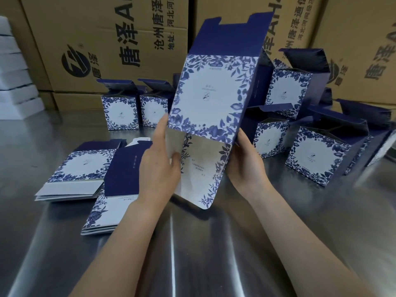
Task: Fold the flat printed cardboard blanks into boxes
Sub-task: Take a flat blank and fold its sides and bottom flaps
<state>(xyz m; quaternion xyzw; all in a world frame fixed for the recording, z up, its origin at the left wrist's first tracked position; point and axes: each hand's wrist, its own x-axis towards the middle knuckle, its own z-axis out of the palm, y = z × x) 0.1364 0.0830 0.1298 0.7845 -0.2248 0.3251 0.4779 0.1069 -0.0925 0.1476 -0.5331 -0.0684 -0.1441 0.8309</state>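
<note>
Both hands hold one blue-and-white floral blank (210, 97) up off the stainless surface (214, 249), tilted and close in front of the person. The left hand (162, 161) grips its left edge with the thumb lying on the long bottom flap, and the right hand (246, 166) clasps the lower right corner. I judge that the blank is being opened from flat into a sleeve (a dark side panel shows along its right edge). Its top tabs stand up and the bottom flap hangs unfolded, so neither end is closed yet. The job looks partly done. Folded boxes (319, 155) stand with their lids open: two side by side at the back left, and three at the right with printed fronts showing, one sitting higher than the other two. Darker shapes behind those three may be more boxes, but I cannot count them. Two stacks of flat blanks (79, 168) lie at the left, waiting to be folded; the number of sheets in each is too hard to tell. Brown shipping cartons (96, 39) line the back, and white foam pieces (15, 71) are piled at the far left.
</note>
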